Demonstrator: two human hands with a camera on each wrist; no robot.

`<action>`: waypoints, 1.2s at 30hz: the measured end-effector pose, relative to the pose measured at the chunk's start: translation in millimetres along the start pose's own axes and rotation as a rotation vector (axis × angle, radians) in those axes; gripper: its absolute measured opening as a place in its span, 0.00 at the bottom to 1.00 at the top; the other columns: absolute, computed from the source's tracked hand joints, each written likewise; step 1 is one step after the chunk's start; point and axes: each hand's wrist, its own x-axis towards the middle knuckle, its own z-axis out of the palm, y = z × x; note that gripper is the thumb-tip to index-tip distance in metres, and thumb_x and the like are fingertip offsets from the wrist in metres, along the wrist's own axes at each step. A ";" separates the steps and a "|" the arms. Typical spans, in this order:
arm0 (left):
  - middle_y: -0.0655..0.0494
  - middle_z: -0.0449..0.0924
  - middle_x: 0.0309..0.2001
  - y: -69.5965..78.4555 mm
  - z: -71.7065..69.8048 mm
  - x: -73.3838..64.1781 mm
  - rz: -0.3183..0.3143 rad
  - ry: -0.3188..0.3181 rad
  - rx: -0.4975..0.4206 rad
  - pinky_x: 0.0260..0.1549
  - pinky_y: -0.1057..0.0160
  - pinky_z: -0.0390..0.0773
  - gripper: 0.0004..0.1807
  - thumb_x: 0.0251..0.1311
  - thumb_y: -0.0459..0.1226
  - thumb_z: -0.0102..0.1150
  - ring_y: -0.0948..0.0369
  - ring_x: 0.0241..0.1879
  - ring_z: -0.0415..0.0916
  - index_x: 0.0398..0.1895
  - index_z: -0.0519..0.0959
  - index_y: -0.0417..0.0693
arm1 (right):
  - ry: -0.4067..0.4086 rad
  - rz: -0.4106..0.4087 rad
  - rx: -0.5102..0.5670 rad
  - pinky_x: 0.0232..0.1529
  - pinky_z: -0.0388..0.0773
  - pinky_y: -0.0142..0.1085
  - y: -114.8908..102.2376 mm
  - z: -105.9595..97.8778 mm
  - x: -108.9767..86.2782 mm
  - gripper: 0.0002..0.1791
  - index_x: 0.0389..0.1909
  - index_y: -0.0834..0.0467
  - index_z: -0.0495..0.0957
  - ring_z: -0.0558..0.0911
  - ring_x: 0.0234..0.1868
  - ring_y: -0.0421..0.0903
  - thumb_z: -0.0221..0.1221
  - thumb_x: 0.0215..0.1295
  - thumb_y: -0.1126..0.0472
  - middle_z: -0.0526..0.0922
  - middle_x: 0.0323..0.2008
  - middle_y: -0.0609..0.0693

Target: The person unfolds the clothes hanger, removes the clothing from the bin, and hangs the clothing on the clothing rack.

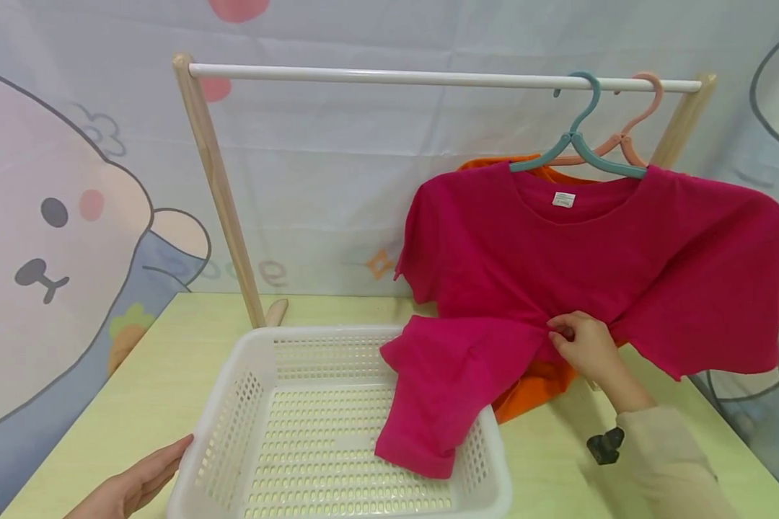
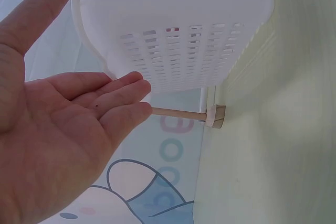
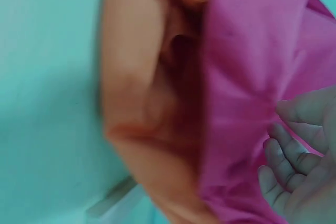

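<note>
A magenta T-shirt hangs from a teal hanger, its lower part bunched and draped over the right side of a white perforated basket. My right hand pinches the front of the shirt between thumb and fingertips, pulling folds toward that spot. In the right wrist view, the magenta cloth gathers at the fingertips. My left hand is beside the basket's left wall, fingers extended and fingertips right at the rim. In the left wrist view its palm shows with nothing in it.
Behind the magenta shirt, an orange garment hangs near a pink hanger. Both hangers hook over the white rod of a wooden-legged rack. The basket stands on a pale wooden table before a cartoon-print cloth backdrop.
</note>
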 end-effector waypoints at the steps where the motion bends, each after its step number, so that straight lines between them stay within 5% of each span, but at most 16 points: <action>1: 0.77 0.52 0.71 -0.3 -0.6 -0.2 -0.014 -0.004 -0.014 0.53 0.76 0.67 0.50 0.58 0.23 0.58 0.80 0.66 0.52 0.75 0.49 0.74 | 0.004 -0.008 0.006 0.31 0.74 0.37 -3.0 -2.0 0.9 0.09 0.40 0.69 0.81 0.77 0.32 0.51 0.60 0.60 0.69 0.80 0.36 0.60; 8: 0.77 0.52 0.71 -1.9 -0.3 -1.9 0.012 0.024 0.059 0.52 0.76 0.69 0.51 0.56 0.24 0.59 0.80 0.66 0.53 0.76 0.48 0.71 | 0.083 -0.073 0.035 0.38 0.76 0.46 -31.6 -10.4 5.7 0.11 0.43 0.69 0.81 0.80 0.38 0.56 0.60 0.62 0.67 0.82 0.38 0.60; 13: 0.77 0.52 0.71 -3.0 -1.0 -2.7 -0.002 0.016 0.032 0.52 0.76 0.69 0.51 0.57 0.24 0.59 0.80 0.66 0.53 0.76 0.48 0.70 | 0.114 -0.150 0.076 0.37 0.77 0.43 -55.7 -7.9 4.4 0.11 0.43 0.67 0.81 0.79 0.36 0.53 0.62 0.61 0.66 0.82 0.36 0.56; 25: 0.80 0.52 0.70 -4.4 -2.4 -1.8 -0.076 -0.031 -0.155 0.53 0.76 0.68 0.45 0.63 0.28 0.58 0.82 0.66 0.51 0.73 0.51 0.77 | 0.057 -0.254 0.163 0.39 0.77 0.42 -96.8 13.8 -6.0 0.15 0.45 0.64 0.80 0.78 0.40 0.48 0.66 0.58 0.64 0.81 0.39 0.53; 36: 0.76 0.51 0.72 -2.8 -0.3 -0.6 0.011 -0.008 -0.025 0.53 0.76 0.67 0.49 0.59 0.25 0.60 0.80 0.67 0.52 0.76 0.49 0.71 | -0.054 -0.213 0.182 0.42 0.78 0.41 -108.5 39.9 -20.3 0.24 0.49 0.62 0.78 0.78 0.42 0.45 0.72 0.53 0.58 0.79 0.42 0.49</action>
